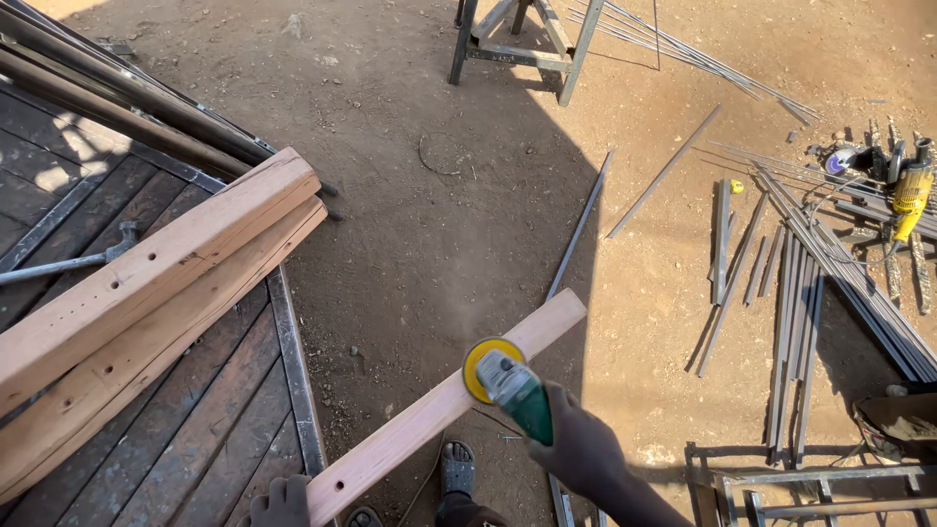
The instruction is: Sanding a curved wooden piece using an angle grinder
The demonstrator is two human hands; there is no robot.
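From the head camera I look down on bare, reddish-brown dirt ground (429, 224), hard-packed, pebbled and sunlit, with a broad shadow falling across the middle and near part. This is an open yard, not a room; I see no walls.

My right hand (576, 444) is closed around the green body of an angle grinder (512, 385), whose yellow sanding disc (485, 368) sits on the face of a pale wooden plank (439, 410). A faint haze of dust hangs just above the disc. The plank runs slantwise from the near centre up toward the right, its far end out over the dirt. My left hand (280, 502) is at the plank's near end at the bottom edge, fingers curled over the wood; the frame cuts it off, so I cannot tell how tightly it grips. A sandalled foot (456, 468) stands on the ground just beside the plank.

On the left lies a dark metal-framed platform (210, 410) with slatted planking. Two thick timber beams (156, 283) with drilled holes lie across it, stacked one against the other.

Far centre stands a metal trestle (517, 39). On the right, steel bars and rods (800, 293) lie scattered and bundled on the dirt, and a yellow power tool (911, 195) rests among them at the far right. A metal frame (810, 483) sits near right.
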